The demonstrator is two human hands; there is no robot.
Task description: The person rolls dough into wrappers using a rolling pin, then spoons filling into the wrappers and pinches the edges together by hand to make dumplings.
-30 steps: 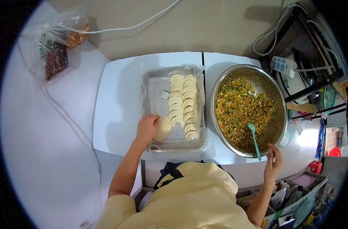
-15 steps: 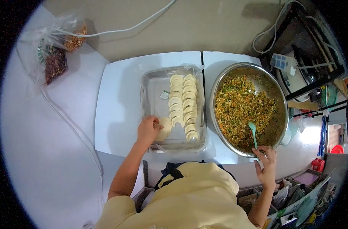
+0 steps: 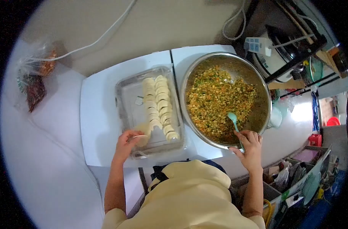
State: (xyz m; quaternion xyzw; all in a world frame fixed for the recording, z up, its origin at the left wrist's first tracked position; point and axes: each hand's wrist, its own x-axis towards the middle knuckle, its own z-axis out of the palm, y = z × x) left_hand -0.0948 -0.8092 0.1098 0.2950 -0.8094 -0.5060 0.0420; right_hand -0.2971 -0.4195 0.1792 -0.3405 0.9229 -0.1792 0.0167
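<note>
My left hand (image 3: 128,144) is closed with a thin round dumpling wrapper (image 3: 140,137) between thumb and fingers, at the near left corner of the tray. Just behind it, inside the tray (image 3: 122,103), lie more pale wrappers (image 3: 145,129), partly covered by the hand. Two rows of folded dumplings (image 3: 163,103) fill the tray's right side, overlapping one another. My right hand (image 3: 250,149) grips the handle of a mint-green spoon (image 3: 232,117) at the near rim of a large steel bowl (image 3: 184,87). The spoon's head rests on chopped filling (image 3: 216,99).
A small label (image 3: 139,100) lies in the tray. Plastic bags of dried food (image 3: 36,91) stand far left. A power strip (image 3: 258,45) and a black rack (image 3: 296,63) are at the back right. Bins with bagged goods (image 3: 284,173) stand low on the right.
The view has swung, so tray and bowl appear further left. My left hand has picked up a wrapper's edge from the others. The right hand has closed more firmly round the spoon.
</note>
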